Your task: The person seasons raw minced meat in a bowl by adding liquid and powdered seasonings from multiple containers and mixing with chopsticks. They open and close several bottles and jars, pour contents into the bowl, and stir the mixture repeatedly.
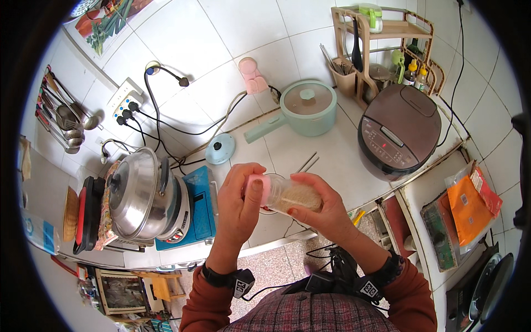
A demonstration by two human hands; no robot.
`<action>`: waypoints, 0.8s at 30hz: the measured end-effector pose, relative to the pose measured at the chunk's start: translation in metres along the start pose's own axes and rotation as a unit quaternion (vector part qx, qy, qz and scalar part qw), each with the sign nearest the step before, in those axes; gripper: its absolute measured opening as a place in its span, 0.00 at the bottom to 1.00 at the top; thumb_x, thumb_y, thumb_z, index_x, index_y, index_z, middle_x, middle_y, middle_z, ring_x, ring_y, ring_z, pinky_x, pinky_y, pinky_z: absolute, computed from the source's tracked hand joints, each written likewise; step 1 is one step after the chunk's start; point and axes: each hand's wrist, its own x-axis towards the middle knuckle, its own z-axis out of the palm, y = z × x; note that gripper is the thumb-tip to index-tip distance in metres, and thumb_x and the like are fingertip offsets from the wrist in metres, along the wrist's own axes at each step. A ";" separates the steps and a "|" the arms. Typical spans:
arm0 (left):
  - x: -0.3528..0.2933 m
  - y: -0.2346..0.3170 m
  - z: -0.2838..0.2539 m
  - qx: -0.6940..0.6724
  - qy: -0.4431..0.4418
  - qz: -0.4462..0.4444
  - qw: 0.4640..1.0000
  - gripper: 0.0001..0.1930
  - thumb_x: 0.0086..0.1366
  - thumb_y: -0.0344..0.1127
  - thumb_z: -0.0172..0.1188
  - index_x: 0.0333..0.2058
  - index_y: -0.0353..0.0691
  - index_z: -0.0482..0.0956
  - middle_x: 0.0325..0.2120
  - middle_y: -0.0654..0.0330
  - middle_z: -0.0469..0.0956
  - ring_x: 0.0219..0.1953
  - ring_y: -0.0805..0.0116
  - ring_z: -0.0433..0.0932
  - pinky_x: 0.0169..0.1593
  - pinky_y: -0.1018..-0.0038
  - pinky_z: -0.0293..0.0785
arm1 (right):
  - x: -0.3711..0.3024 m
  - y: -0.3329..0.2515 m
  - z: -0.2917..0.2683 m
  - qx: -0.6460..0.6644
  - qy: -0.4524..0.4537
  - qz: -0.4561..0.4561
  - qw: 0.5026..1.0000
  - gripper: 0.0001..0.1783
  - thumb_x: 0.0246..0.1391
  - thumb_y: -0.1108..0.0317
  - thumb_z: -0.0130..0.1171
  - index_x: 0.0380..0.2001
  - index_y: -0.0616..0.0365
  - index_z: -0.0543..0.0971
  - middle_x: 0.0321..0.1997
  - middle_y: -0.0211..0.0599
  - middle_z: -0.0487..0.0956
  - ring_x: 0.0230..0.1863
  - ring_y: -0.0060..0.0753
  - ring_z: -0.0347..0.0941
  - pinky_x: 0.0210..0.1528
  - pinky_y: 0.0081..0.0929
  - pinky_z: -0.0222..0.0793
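Note:
A clear jar [298,197] of pale, grainy contents lies tilted on its side between my hands, above the counter. My left hand [238,199] is closed round its pink lid [266,190], thumb on top. My right hand [327,209] grips the clear body at the other end, fingers wrapped round it. Just beyond the jar, a pair of thin metal chopsticks [308,161] shows. Part of a rim, perhaps a bowl's, peeks out under the jar; my hands hide the rest.
A green lidded pan [308,113] and a small pale-blue lid [220,148] sit farther back. A brown rice cooker [399,133] stands right, below a shelf rack [381,27]. At left, a steel pot [138,191] stands beside a blue box [202,193]. Black cords [188,131] run along the wall.

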 end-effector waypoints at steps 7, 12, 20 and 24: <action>-0.002 0.001 -0.006 -0.018 -0.050 0.004 0.999 0.16 0.62 0.38 0.63 0.46 0.35 0.77 0.37 0.56 0.75 0.34 0.69 0.75 0.36 0.77 0.71 | 0.006 0.011 -0.007 0.079 -0.069 0.046 0.993 0.35 0.50 0.63 0.69 0.60 0.56 0.65 0.52 0.33 0.70 0.53 0.25 0.69 0.54 0.24 0.68; -0.002 0.003 -0.015 -0.027 -0.070 -0.014 0.997 0.20 0.58 0.35 0.68 0.48 0.35 0.78 0.38 0.58 0.75 0.35 0.73 0.75 0.35 0.80 0.71 | 0.006 0.014 -0.011 0.054 -0.097 0.055 0.992 0.37 0.49 0.67 0.70 0.59 0.55 0.63 0.54 0.34 0.68 0.56 0.26 0.67 0.56 0.25 0.67; -0.005 0.006 -0.016 -0.060 -0.032 -0.064 0.996 0.21 0.57 0.30 0.68 0.50 0.35 0.78 0.41 0.60 0.75 0.37 0.76 0.75 0.37 0.82 0.71 | 0.010 0.024 -0.005 0.044 -0.078 -0.030 0.996 0.36 0.48 0.70 0.70 0.59 0.57 0.65 0.54 0.35 0.69 0.57 0.27 0.67 0.58 0.26 0.66; 0.004 0.012 -0.032 -0.037 -0.137 0.006 0.990 0.26 0.53 0.27 0.69 0.53 0.37 0.77 0.44 0.60 0.75 0.41 0.72 0.76 0.41 0.78 0.72 | 0.014 0.031 -0.015 0.177 -0.135 0.088 0.971 0.30 0.58 0.58 0.62 0.60 0.58 0.66 0.54 0.34 0.72 0.54 0.27 0.71 0.55 0.25 0.70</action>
